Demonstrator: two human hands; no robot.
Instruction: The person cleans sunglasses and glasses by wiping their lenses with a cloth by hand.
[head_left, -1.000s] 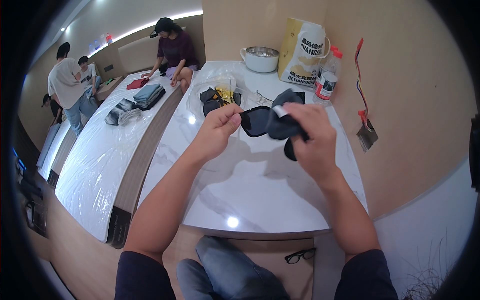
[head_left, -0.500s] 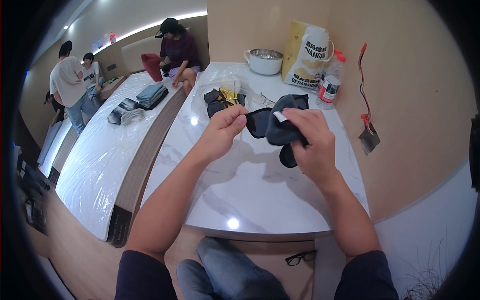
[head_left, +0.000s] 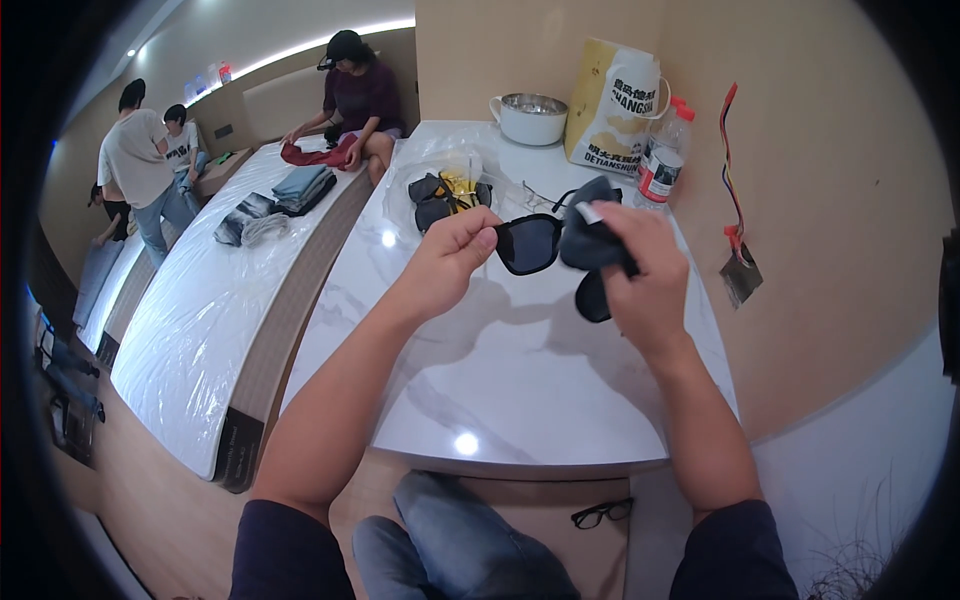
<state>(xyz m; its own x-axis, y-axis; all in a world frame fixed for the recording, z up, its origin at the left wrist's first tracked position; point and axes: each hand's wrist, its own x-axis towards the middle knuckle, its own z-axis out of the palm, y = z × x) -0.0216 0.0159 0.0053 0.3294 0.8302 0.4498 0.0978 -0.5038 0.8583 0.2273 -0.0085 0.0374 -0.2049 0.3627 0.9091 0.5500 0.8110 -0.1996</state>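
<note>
My left hand (head_left: 450, 262) pinches the left edge of a pair of black sunglasses (head_left: 528, 245) held above the white table. A dark grey cloth (head_left: 584, 240) with a small white tag is gripped in my right hand (head_left: 648, 268), slightly blurred, at the right side of the sunglasses. The cloth and fingers hide much of that side. Below the cloth shows a dark rounded lens (head_left: 593, 298); whether it belongs to another pair I cannot tell. Beyond my hands, several dark and yellow glasses (head_left: 436, 208) lie in clear plastic, beside thin-framed glasses (head_left: 541, 195).
On the marbled table (head_left: 500, 400) stand a white metal-lined pot (head_left: 532, 122), a paper bag (head_left: 605, 110) and plastic bottles (head_left: 662, 165). Black-framed glasses (head_left: 602, 514) lie below the table's front edge. Left is a plastic-covered mattress (head_left: 190, 350) with folded clothes (head_left: 300, 188); people are nearby.
My right hand has moved right with the cloth, uncovering more of the left lens and the bridge. At the bed, a person has lowered a red garment onto the mattress.
</note>
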